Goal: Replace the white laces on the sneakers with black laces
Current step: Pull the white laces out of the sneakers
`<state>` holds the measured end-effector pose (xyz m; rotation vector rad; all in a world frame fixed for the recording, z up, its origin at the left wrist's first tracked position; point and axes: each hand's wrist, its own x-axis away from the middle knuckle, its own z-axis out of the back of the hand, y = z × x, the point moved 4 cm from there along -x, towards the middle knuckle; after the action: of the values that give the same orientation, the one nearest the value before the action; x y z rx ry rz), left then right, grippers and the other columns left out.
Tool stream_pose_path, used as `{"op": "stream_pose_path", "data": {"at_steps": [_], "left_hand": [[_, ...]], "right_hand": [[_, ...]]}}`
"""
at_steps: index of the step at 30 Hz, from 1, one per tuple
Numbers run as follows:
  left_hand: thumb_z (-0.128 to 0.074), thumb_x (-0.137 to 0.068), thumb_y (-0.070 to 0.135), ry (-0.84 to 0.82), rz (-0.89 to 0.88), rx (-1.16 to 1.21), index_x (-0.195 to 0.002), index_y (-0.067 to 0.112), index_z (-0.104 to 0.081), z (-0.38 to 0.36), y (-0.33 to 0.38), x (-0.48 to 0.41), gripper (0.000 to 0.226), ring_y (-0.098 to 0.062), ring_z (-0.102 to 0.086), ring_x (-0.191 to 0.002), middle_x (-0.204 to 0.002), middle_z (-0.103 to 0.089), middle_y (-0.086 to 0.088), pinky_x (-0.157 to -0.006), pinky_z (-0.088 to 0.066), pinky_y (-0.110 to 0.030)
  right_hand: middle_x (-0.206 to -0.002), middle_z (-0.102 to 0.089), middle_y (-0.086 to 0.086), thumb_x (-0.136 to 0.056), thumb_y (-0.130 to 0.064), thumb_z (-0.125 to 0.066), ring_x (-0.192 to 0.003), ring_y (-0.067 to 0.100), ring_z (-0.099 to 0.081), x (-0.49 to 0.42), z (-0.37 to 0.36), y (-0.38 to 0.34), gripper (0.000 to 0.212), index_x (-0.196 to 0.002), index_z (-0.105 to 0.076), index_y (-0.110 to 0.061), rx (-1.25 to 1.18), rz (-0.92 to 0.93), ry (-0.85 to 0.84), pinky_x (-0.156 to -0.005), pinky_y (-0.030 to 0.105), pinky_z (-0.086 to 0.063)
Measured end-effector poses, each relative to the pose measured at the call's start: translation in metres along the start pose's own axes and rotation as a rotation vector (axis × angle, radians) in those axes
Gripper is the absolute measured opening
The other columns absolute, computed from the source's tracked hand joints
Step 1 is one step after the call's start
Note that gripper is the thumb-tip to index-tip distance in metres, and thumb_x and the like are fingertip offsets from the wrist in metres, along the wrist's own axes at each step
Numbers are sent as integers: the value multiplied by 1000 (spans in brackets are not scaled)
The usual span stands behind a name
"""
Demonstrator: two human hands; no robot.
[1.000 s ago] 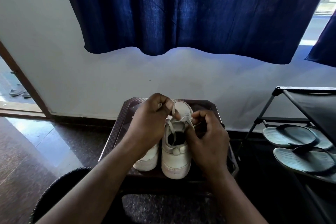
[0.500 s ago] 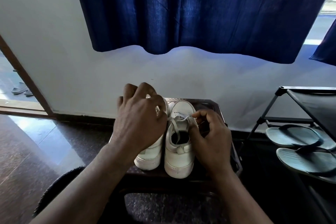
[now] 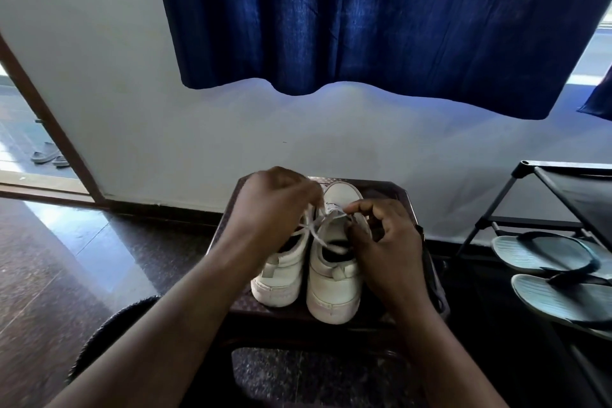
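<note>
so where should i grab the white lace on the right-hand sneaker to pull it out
Probably pinch the white lace at the slack strand lying across the right-hand sneaker, coming from above; it sits loose there, while nearer the toe it is threaded.

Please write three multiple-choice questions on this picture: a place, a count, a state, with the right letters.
1. Where does the pair of white sneakers stand? A. on the floor B. on a chair C. on the dark brown table
2. How many sneakers? A. one B. two C. four
3. The white lace is: A. threaded in a sneaker, gripped B. lying on the floor C. coiled on the table
Key: 1C, soles rest on it; 2B, two side by side; 3A, left hand and right hand grip it.
</note>
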<state>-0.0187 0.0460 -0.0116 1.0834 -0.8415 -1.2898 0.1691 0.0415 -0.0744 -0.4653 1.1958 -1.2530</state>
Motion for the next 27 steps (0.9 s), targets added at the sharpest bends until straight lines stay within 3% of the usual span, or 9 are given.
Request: {"op": "stream_pose_path", "data": {"at_steps": [3,6,8,11,13,15,18,23,27], "left_hand": [[-69,-92,19,103,19,481,-82,18,-80,13,6,-2,15,-14,-62,-85,-81,-73,10,-83,-46,-40],[-64,-99,9,140,-29,729,-124,26,-73,23,3,-5,31,-20,-63,-111,-117,-71,9,-93,-49,-44],[-61,-100,4,175,-34,730,-146,39,-56,30,-5,-7,58,-13,-62,-126,-140,-63,10,-102,-52,-43],[-58,-102,2,159,-102,485,-157,42,-38,29,-11,-12,72,-9,-63,-119,-147,-55,10,-100,-54,-38],[-64,-101,14,98,-180,213,-148,44,-50,20,-12,-14,58,-15,-60,-123,-140,-58,14,-103,-54,-46],[-66,-93,45,24,-282,-202,-111,46,-71,9,-10,-12,18,-13,-56,-121,-122,-67,21,-101,-52,-47],[-51,-77,79,-102,-397,-750,-79,40,-67,-7,-9,0,43,-11,-44,-120,-109,-65,26,-98,-45,-44],[-56,-79,79,-123,-413,-868,-80,33,-65,-7,-3,6,47,-9,-37,-121,-107,-60,24,-101,-37,-41],[-62,-93,61,-110,-466,-695,-78,38,-61,-11,-7,1,28,-13,-46,-110,-102,-58,19,-93,-46,-44]], "right_hand": [[-107,-63,-11,-85,-7,-77,-105,-1,-59,0,-2,1,25,-99,-77,-27,14,43,5,-89,16,-46],[-107,-61,-14,-85,-10,-77,-108,4,-60,-1,-3,0,27,-96,-76,-34,-3,24,-7,-92,28,-52],[-107,-61,-14,-85,-12,-77,-109,7,-60,-3,-4,0,27,-95,-76,-36,9,14,-25,-94,30,-52],[-108,-61,-14,-85,-16,-76,-111,10,-60,-3,-3,-1,23,-94,-75,-37,17,12,-39,-96,31,-50],[-107,-60,-14,-84,-21,-75,-110,10,-59,-3,-3,-1,20,-93,-74,-39,27,25,-36,-95,29,-49],[-106,-60,-15,-83,-21,-80,-107,5,-59,-3,-3,-2,23,-91,-72,-41,38,30,-35,-91,23,-48],[-105,-59,-16,-83,-20,-83,-106,-2,-58,-3,-2,-2,28,-88,-70,-45,43,3,-42,-85,8,-41],[-104,-61,-15,-81,-16,-82,-103,-4,-58,-3,-2,-2,23,-90,-75,-37,32,-1,-26,-82,2,-39],[-105,-61,-15,-83,-19,-84,-103,-4,-58,-2,-2,-2,23,-91,-74,-39,31,5,-25,-82,4,-39]]}}
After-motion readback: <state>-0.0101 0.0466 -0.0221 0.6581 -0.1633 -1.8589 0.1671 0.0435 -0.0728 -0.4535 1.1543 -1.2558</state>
